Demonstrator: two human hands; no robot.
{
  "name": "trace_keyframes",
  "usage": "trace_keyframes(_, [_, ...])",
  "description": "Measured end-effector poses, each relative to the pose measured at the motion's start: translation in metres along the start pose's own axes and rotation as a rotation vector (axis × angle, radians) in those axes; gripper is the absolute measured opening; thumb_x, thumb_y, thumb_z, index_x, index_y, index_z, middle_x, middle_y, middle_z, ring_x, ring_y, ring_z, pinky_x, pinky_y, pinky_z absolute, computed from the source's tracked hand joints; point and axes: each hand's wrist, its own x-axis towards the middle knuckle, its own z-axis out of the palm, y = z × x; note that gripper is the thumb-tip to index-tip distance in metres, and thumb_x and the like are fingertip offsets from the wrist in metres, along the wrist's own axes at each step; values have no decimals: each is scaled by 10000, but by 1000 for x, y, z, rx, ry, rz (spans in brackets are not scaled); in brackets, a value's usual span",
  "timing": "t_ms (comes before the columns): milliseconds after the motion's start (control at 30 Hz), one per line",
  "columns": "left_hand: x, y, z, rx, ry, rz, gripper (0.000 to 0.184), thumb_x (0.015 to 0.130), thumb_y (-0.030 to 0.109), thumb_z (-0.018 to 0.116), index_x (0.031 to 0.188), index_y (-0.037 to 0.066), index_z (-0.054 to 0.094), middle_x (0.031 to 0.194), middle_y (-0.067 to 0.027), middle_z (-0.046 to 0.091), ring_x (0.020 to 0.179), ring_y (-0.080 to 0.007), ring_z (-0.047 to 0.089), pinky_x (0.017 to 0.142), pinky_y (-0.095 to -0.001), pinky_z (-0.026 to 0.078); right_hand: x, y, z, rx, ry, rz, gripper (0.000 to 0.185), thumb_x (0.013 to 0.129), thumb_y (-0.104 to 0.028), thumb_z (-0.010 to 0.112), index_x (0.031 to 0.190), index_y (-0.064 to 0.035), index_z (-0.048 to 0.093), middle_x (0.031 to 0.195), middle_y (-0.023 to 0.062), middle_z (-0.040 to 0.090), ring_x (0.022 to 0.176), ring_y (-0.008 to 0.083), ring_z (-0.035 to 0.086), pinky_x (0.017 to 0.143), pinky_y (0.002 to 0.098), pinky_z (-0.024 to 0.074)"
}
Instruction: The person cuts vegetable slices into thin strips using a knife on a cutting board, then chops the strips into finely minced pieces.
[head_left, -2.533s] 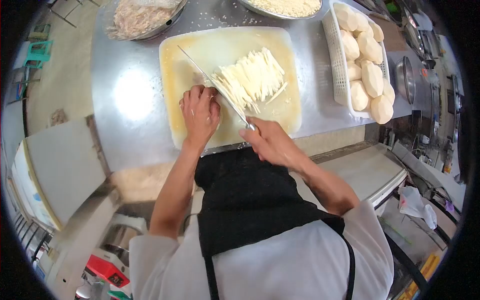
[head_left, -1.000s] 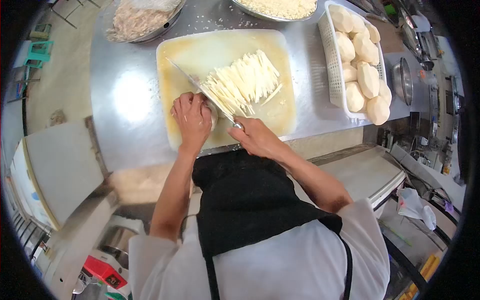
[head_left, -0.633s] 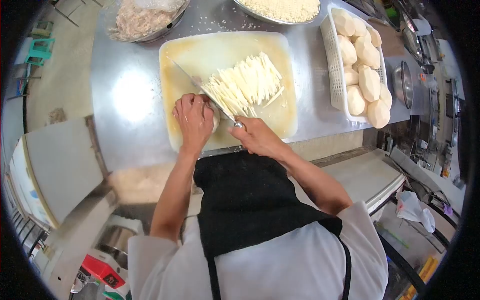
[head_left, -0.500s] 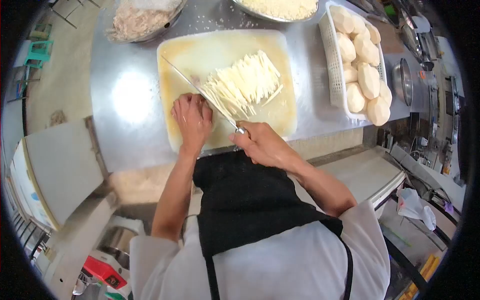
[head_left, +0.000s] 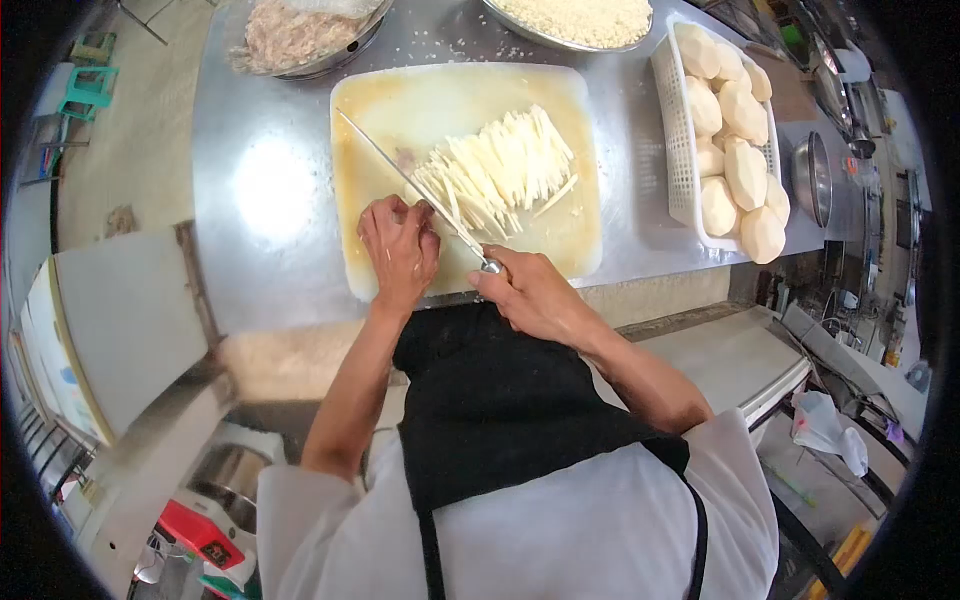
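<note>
My right hand (head_left: pixel 535 292) is wrapped around the handle of a knife (head_left: pixel 405 178), whose long blade slants up and left across the cutting board (head_left: pixel 375 105). Left of the blade, my left hand (head_left: pixel 399 250) rests low on the board with its fingers curled, the fingertips close to the blade. Whatever lies under those fingers is hidden. A heap of pale potato strips (head_left: pixel 510 165) spreads over the board on the blade's right side, with a few loose strips beside it.
To the right stands a white plastic basket (head_left: pixel 680 180) heaped with peeled potatoes (head_left: pixel 745 172). At the far side of the metal table (head_left: pixel 270 290) are a bowl of finely chopped pale food (head_left: pixel 575 18) and a bowl of shredded, meat-like food (head_left: pixel 300 35). A metal bowl (head_left: pixel 815 180) leans farther right.
My left hand has shifted slightly, and its fingers are bent more with the thumb now showing. The knife stays at nearly the same slant. The whole view has moved a little.
</note>
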Motion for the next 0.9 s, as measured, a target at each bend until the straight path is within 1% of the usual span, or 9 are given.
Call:
trace_keyframes(133, [-2, -3, 4, 21, 8, -2, 249, 788, 115, 642, 1023, 100, 723, 1030, -133, 532, 1025, -352, 500, 923, -504, 361, 31, 17, 11, -35, 54, -127, 450, 1014, -331, 620, 1132, 103, 637, 828, 330, 663, 779, 483, 669, 766, 496, 520])
trace_keyframes(233, [3, 1, 4, 1, 37, -1, 222, 797, 140, 636, 1001, 86, 705, 1021, -141, 533, 1016, -355, 497, 919, -499, 367, 10, -7, -2, 47, -40, 62, 471, 1014, -331, 618, 1159, 116, 639, 838, 339, 668, 796, 504, 672, 768, 511, 522])
trace_keyframes(333, [-2, 0, 4, 0, 33, -24, 207, 807, 141, 629, 991, 78, 698, 1017, -144, 535, 1017, -357, 497, 914, -498, 372, 6, -2, 2, 30, -14, -11, 452, 1014, -327, 614, 1130, 108, 647, 823, 338, 662, 786, 499, 670, 761, 507, 522])
trace_keyframes(433, [2, -3, 6, 9, 51, -3, 206, 811, 130, 630, 997, 72, 699, 1020, -142, 536, 1017, -358, 498, 909, -500, 374, 33, 14, 15, -69, 62, -115, 431, 1014, -324, 613, 1108, 95, 655, 798, 336, 649, 771, 485, 669, 746, 500, 518])
trace_keyframes(533, [4, 1, 6, -20, 71, 2, 196, 813, 125, 631, 988, 67, 698, 1020, -142, 535, 1018, -359, 498, 909, -502, 373, 10, -4, 2, 20, -22, 16, 420, 1017, -320, 603, 1097, 90, 652, 810, 345, 646, 788, 496, 672, 751, 509, 520])
trace_keyframes(667, [-2, -3, 7, -9, 55, -19, 196, 813, 123, 638, 990, 61, 694, 1032, -144, 538, 1022, -363, 499, 913, -503, 370, 14, 10, 8, -14, -5, -35, 416, 1017, -315, 597, 1084, 92, 645, 819, 338, 653, 795, 496, 674, 771, 507, 521])
trace_keyframes(767, [1, -5, 8, 0, 74, -7, 207, 813, 119, 639, 1003, 55, 690, 1039, -146, 543, 1027, -364, 500, 915, -504, 369, 26, 16, 11, 36, -13, -1, 409, 1016, -312, 597, 1089, 88, 644, 818, 337, 654, 808, 493, 681, 782, 510, 521])
trace_keyframes(867, [5, -2, 8, -18, 83, -20, 212, 815, 114, 635, 1011, 48, 685, 1042, -150, 548, 1034, -367, 503, 915, -505, 369, -5, -13, 0, 61, -52, 62, 404, 1017, -311, 595, 1084, 84, 638, 841, 331, 664, 818, 481, 683, 785, 509, 522])
trace_keyframes(900, [0, 0, 6, -26, 71, -33, 213, 816, 112, 632, 1013, 46, 683, 1043, -152, 549, 1037, -368, 504, 916, -505, 369, -4, -6, 6, 49, -39, 32, 400, 1016, -311, 598, 1079, 82, 638, 836, 324, 665, 804, 472, 679, 779, 504, 521])
